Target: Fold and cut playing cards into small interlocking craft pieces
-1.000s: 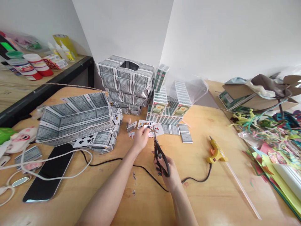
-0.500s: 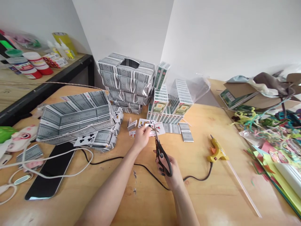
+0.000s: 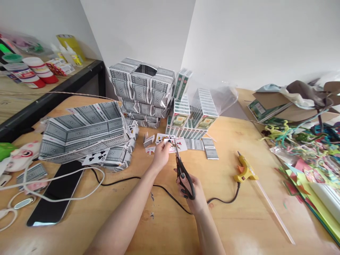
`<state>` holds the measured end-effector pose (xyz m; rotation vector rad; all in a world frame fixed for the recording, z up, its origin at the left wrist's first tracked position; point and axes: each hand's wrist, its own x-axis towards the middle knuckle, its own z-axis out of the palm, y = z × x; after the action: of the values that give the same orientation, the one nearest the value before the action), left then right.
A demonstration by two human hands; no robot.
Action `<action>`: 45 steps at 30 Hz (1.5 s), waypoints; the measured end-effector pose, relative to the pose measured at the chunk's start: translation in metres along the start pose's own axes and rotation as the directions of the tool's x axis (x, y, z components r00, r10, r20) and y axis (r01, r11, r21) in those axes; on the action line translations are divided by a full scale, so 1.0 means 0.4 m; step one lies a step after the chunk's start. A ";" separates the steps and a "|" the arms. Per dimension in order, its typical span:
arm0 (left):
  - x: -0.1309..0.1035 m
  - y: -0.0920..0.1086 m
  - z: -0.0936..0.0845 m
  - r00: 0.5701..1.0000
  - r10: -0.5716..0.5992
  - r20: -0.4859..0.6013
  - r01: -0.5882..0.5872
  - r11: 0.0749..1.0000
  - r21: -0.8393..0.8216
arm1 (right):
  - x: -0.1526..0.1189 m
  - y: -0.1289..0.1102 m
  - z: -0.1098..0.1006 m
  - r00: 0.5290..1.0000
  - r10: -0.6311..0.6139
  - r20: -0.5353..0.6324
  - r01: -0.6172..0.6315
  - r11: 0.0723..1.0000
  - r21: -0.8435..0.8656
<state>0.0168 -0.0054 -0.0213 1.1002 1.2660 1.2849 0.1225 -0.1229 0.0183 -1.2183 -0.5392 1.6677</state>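
My left hand pinches the left end of a playing card that shows a joker figure. In my right hand is a pair of black-handled scissors, fingers through the handles. The scissor blades point away from me and lie at the card, close to my left fingertips; whether they are cutting it I cannot tell. Behind my left hand lie another face-up card and a small folded card piece. Face-down cards rest to the right of the joker card.
A yellow glue gun with a long glue stick lies at right, its black cord running under my arms. Boxed card decks stand behind. At left are an open card-covered box, a stacked card-covered structure and a phone.
Both hands, the scissors and the card hold nearly the same place. The view has shifted very slightly.
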 end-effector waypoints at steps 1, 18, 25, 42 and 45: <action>0.000 0.000 0.001 1.000 -0.007 -0.003 0.007 1.000 -0.011 | 0.000 0.000 0.001 1.000 0.000 0.002 0.000 1.000 0.006; -0.006 -0.001 0.001 1.000 -0.009 -0.003 0.009 0.999 -0.041 | 0.002 0.007 -0.006 1.000 -0.012 -0.024 0.011 1.000 -0.022; -0.007 -0.005 -0.002 1.000 -0.008 0.024 0.009 0.998 -0.061 | -0.001 0.005 -0.007 1.000 -0.019 -0.010 0.018 0.998 -0.056; -0.019 0.034 0.001 0.958 0.028 0.285 0.032 0.978 -0.205 | 0.006 -0.008 -0.011 0.999 0.003 -0.042 -0.005 0.999 -0.047; -0.018 0.033 0.002 0.956 0.040 0.291 0.029 0.973 -0.228 | 0.009 -0.004 -0.011 0.999 -0.005 -0.040 0.003 0.998 -0.056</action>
<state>0.0175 -0.0119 -0.0077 1.0812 0.8688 1.1868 0.1269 -0.1200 0.0160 -1.2872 -0.5663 1.6313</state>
